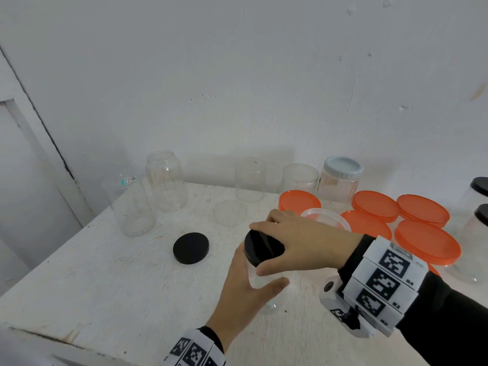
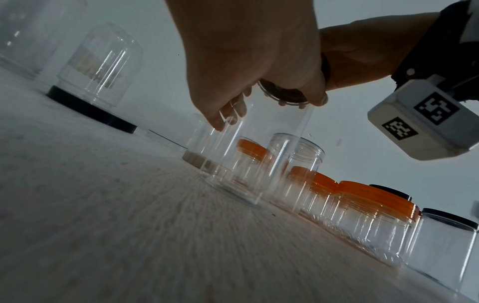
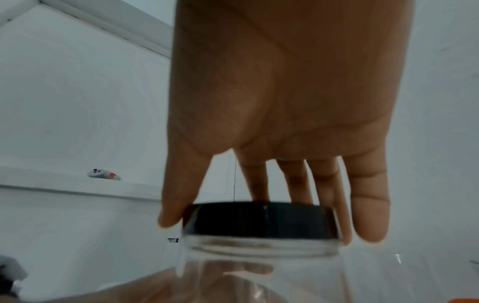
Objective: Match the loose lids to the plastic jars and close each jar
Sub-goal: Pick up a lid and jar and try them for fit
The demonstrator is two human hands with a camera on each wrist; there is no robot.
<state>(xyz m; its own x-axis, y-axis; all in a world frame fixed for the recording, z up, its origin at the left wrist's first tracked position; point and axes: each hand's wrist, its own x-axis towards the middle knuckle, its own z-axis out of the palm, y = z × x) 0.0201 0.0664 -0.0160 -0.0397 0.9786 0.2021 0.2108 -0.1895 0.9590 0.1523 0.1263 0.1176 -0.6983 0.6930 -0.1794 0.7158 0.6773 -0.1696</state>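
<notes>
While the left hand [image 1: 244, 294] is wrapping round a clear jar [image 1: 264, 281] low in the frame's centre, the right hand [image 1: 303, 241] is gripping a black lid [image 1: 262, 248] on its mouth.

Seen from the right wrist, the thumb and fingers [image 3: 370, 205] are curling over the lid's rim, with the lid sitting on the jar's threaded neck. To the left of centre a second black lid [image 1: 191, 248] is lying flat on the white table [image 1: 92, 273]. Toward the back, open clear jars [image 1: 166, 180] are standing in a row, and at the right orange lids [image 1: 375, 206] are crowding together beside a pale-blue-lidded jar [image 1: 340, 178].
</notes>
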